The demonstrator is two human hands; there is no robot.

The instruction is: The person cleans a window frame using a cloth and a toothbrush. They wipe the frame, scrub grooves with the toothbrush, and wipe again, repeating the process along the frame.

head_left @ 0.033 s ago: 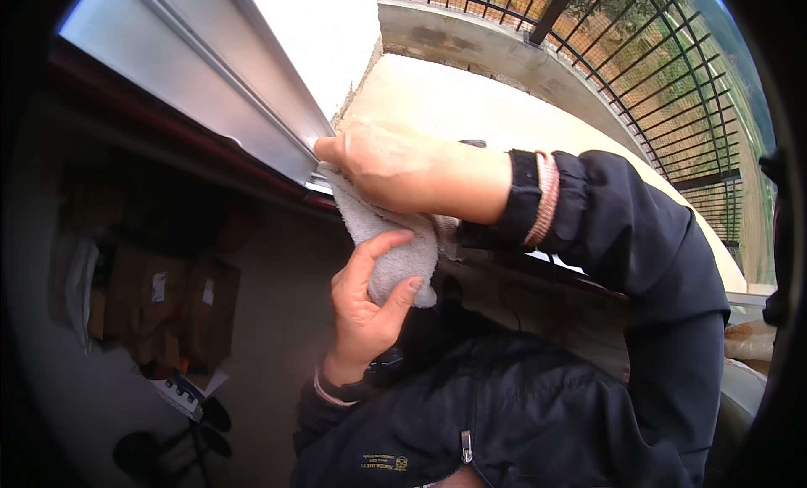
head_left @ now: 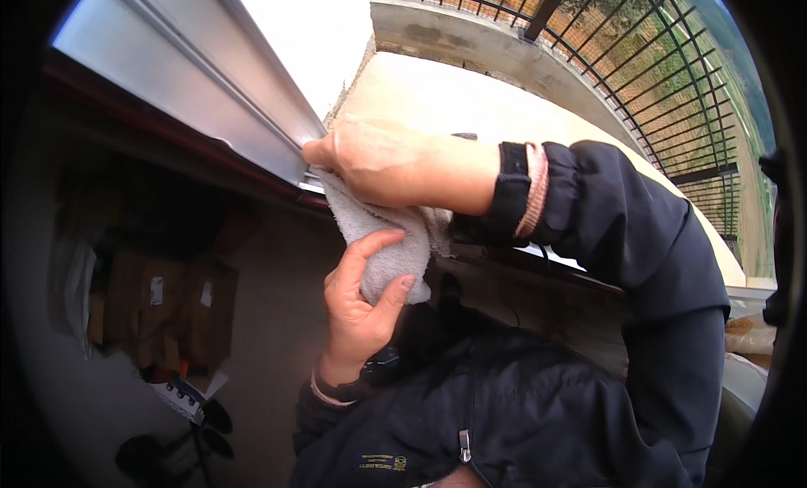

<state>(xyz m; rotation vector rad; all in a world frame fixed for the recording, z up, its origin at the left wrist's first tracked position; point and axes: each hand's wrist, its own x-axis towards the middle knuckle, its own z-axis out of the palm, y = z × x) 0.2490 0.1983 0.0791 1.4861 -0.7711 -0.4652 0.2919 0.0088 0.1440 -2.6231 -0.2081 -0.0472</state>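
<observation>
A light grey terry cloth (head_left: 395,265) hangs between my hands at the lower end of a silver metal door or window frame (head_left: 197,63). My right hand (head_left: 374,160), coming in from the right, is closed on the cloth's upper part and pressed against the frame's end; its fingertips are mostly hidden. Below it, my left hand (head_left: 357,307) curves its thumb and forefinger around the cloth's lower bulge. Some of the cloth shows past my right wrist.
A white wall (head_left: 311,34) adjoins the frame. Beyond lies a pale ledge (head_left: 429,89) with a low concrete wall (head_left: 454,34) and black railing (head_left: 672,84). Cardboard boxes (head_left: 168,295) stand on the dim floor at left, near a dark object with rounded parts (head_left: 214,429).
The whole view has shifted slightly to the left. Both hands keep nearly the same hold on the cloth at the frame's end.
</observation>
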